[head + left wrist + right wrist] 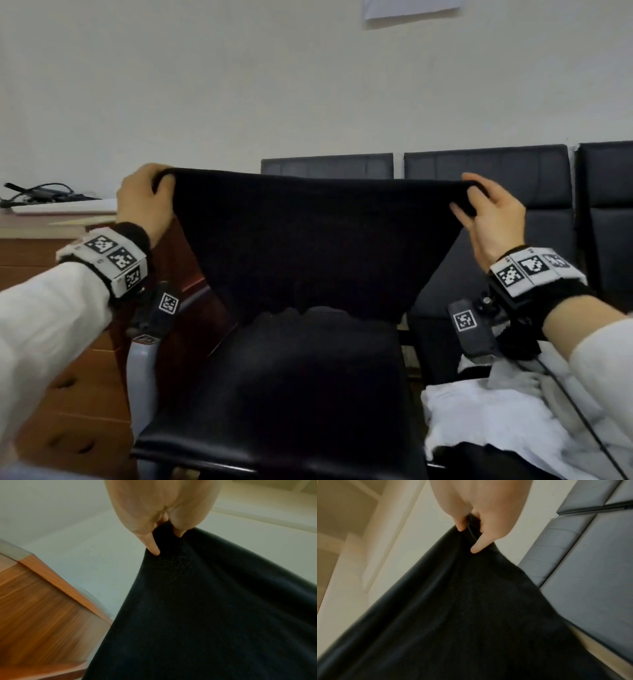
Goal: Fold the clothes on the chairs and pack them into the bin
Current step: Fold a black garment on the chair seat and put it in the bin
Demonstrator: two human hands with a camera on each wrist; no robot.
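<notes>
Black garment stretched above black chair; left hand and right hand each pinch a top corner. No readable writing; wristbands carry square coded markers.

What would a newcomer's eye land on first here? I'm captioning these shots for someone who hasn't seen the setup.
First, the black garment stretched wide in mid-air at the centre, its lower edge sagging onto the seat of the black chair. The left hand and the right hand each pinch a top corner. Next, the pile of white clothes on the neighbouring seat at lower right.
</notes>
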